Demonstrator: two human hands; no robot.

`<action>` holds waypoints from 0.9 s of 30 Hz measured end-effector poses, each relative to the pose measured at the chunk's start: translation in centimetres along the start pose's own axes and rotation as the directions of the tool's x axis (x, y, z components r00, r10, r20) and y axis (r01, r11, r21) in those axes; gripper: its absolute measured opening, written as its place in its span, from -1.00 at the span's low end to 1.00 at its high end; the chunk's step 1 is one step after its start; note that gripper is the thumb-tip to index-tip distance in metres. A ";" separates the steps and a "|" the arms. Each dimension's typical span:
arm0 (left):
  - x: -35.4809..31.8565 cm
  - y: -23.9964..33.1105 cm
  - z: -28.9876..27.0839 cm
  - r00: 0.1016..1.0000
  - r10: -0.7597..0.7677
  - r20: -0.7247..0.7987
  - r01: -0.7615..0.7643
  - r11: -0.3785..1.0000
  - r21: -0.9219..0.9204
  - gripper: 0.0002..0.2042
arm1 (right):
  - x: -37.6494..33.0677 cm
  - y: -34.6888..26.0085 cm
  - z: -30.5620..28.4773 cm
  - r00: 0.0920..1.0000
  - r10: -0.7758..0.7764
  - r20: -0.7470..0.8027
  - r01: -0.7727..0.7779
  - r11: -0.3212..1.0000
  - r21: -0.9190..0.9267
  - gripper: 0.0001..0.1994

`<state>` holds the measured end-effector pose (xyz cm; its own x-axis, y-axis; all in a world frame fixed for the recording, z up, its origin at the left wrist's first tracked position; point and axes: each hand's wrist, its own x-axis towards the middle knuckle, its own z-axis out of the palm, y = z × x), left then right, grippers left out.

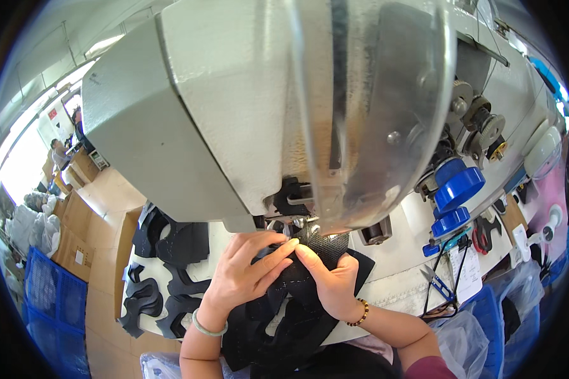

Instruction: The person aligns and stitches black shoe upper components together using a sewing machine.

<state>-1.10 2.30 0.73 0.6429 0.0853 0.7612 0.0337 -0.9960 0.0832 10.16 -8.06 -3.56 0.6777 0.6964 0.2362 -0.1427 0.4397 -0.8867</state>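
Just below the head of a large pale sewing machine (pixel 221 114), my two hands meet at a black fabric piece (pixel 291 276). My left hand (pixel 250 265) pinches its edge, thumb and forefinger pressed together. Close beside those fingertips, the thumb of my right hand (pixel 335 281) presses on the same piece, its fingers curled and partly hidden. A dark mesh-like patch (pixel 329 245) lies beyond my right thumb. The machine's head and my fingers largely hide the needle area. More cut black fabric (pixel 246 341) spreads under my wrists and over the table's front edge.
Several stacks of curved black cut pieces (pixel 182 245) lie on the white table at the left. Blue-handled snips (pixel 439 284), a white paper slip (pixel 466 271) and red-handled scissors (pixel 483 237) are at the right. Blue crates (pixel 54 290) and cardboard boxes stand on the floor at the left.
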 end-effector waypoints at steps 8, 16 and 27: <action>0.4 -0.1 0.0 0.999 0.022 -0.039 -0.025 0.996 -0.084 -0.69 | 0.0 -0.8 0.4 0.999 -0.044 -0.005 0.044 0.999 0.029 -0.86; 0.7 0.1 1.2 0.993 0.080 -0.087 -0.075 0.996 0.056 -0.70 | -0.3 -3.9 -1.9 0.931 0.330 0.155 -0.320 0.944 -0.085 -0.77; 0.7 1.4 1.8 0.992 0.065 -0.105 -0.048 0.986 0.159 -0.71 | -0.6 -2.9 -2.4 0.934 0.292 0.207 -0.286 0.956 -0.059 -0.73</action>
<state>0.79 0.92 0.22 0.5599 0.0227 0.8283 0.1240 -0.9907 -0.0567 11.90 -11.05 -2.10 0.4417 0.8961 0.0437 -0.2881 0.1877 -0.9390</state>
